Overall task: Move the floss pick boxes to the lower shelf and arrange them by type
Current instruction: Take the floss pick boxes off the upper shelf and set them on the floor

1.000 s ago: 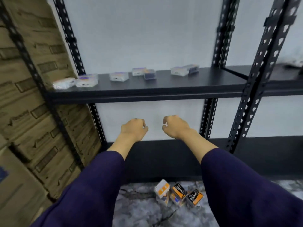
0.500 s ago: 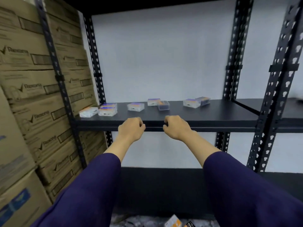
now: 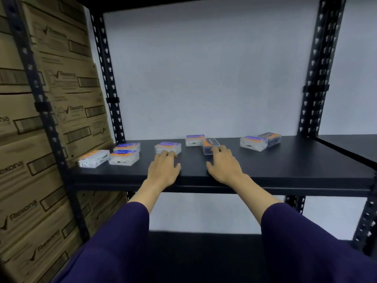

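Black upper shelf (image 3: 285, 166) at mid frame carried all the floss pick boxes (image 3: 124, 157); none had reached the lower shelf (image 3: 204, 252). Your left hand (image 3: 164, 169) and right hand (image 3: 223, 165) lay loosely spread, fingertips touching two boxes, gripping neither.

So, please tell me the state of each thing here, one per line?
Left hand: open, fingertips at a clear box.
Right hand: open, fingers on a dark box.
Other boxes: lying flat on the upper shelf, none moved yet.
Cartons: closed, stacked at left.
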Demonstrator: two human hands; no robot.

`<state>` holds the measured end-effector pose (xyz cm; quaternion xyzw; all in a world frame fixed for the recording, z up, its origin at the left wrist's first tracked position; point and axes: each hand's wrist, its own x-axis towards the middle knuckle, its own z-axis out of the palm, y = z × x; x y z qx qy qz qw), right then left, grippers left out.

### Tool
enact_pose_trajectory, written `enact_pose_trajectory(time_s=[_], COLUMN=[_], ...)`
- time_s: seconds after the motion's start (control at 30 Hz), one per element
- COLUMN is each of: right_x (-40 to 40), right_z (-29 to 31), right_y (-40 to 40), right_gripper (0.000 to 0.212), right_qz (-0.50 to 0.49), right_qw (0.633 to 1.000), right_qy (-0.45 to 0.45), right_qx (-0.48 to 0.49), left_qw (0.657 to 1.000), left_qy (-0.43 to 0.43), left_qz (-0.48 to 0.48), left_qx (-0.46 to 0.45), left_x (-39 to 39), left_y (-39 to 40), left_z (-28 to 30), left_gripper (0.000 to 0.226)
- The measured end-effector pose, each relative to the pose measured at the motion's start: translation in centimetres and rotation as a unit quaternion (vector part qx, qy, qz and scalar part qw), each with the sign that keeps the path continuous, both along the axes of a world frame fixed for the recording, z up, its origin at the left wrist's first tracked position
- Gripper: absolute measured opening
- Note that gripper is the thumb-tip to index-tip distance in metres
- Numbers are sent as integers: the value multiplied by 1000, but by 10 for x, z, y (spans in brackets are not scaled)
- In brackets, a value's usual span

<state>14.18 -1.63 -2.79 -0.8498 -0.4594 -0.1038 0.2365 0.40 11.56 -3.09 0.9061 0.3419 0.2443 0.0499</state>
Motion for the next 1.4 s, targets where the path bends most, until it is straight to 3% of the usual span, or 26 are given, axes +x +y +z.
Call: enact_pose_trajectory(time_s=[0.1, 0.23, 0.43, 0.63, 0.8, 1.0, 1.17, 1.4], right_x=[20, 41, 60, 54, 33, 21, 29, 21], right_z=[-4, -6, -9, -4, -4, -10, -10, -8], right_y=[22, 47, 70, 63, 41, 18, 22, 7], right_gripper=[56, 64, 71, 61, 64, 69, 59, 51], right_qz=[-25, -39, -39, -39, -55, -81, -22, -49], right_qw=[999, 999, 996, 989, 984, 985, 995, 998], right_qy=[27, 15, 69, 111, 116, 78, 72, 25], right_qx=[15, 18, 46, 92, 124, 127, 66, 10], left_qw=[1000, 995, 981, 982, 985, 994, 986, 987], left_qy=[-21, -66, -86, -124, -92, -50, 46, 85], left_qz=[8, 19, 46, 28, -8, -59, -155, -114], left_qx=[-7, -76, -169, -142, -148, -79, -32, -70], left_x=[18, 36, 53, 47, 36, 22, 25, 27], left_y=[28, 58, 88, 70, 32, 19, 26, 1], left_z=[-6, -6, -4, -2, -7, -4, 4, 14], left_gripper=[51, 71, 96, 88, 79, 99, 78, 72])
